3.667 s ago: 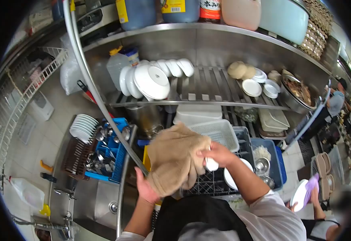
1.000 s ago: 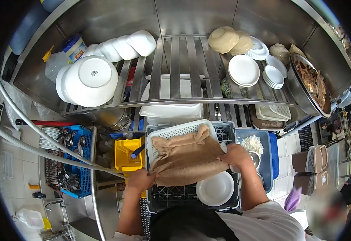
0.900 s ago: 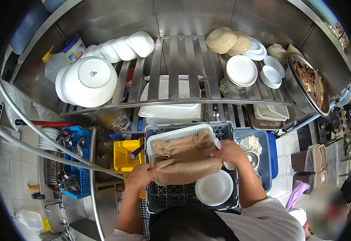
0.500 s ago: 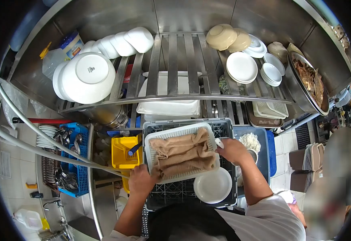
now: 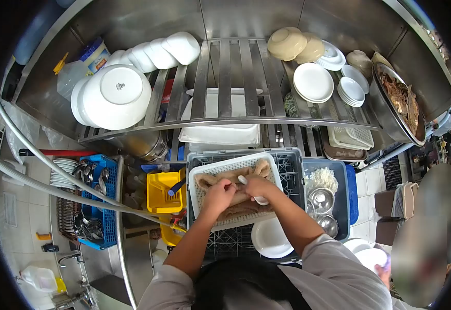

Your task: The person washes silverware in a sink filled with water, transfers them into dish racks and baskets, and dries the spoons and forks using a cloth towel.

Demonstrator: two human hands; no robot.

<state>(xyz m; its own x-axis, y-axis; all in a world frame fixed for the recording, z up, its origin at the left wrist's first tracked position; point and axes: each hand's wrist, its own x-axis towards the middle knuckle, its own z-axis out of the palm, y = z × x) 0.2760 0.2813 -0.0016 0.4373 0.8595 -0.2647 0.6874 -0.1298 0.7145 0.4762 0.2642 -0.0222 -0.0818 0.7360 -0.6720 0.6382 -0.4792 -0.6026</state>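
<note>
Head view. Item: brown cloth (image 5: 236, 211), one, bunched, lying inside a white perforated basket (image 5: 235, 158); visible folds run mainly left to right, its middle partly hidden by the hands. Basket: long axis left to right, slightly aslant, right end farther away; set over a dark grey rack (image 5: 289, 173). Left hand (image 5: 220, 196): over the cloth, fingers bent, tips down on it; whether they pinch the fabric, cannot tell. Right hand (image 5: 258, 187): fingers curled around a white utensil (image 5: 260, 200), its ends showing either side of the hand, long axis far-left to near-right. Near side of the basket: white dish (image 5: 270, 238), one, within the rack. Right of the rack: blue-grey tub (image 5: 342, 206), containing a white heap (image 5: 322, 179) and metal bowls (image 5: 322, 200). Left: yellow container (image 5: 164, 202); farther left, blue basket (image 5: 110, 206), holding cutlery.
</note>
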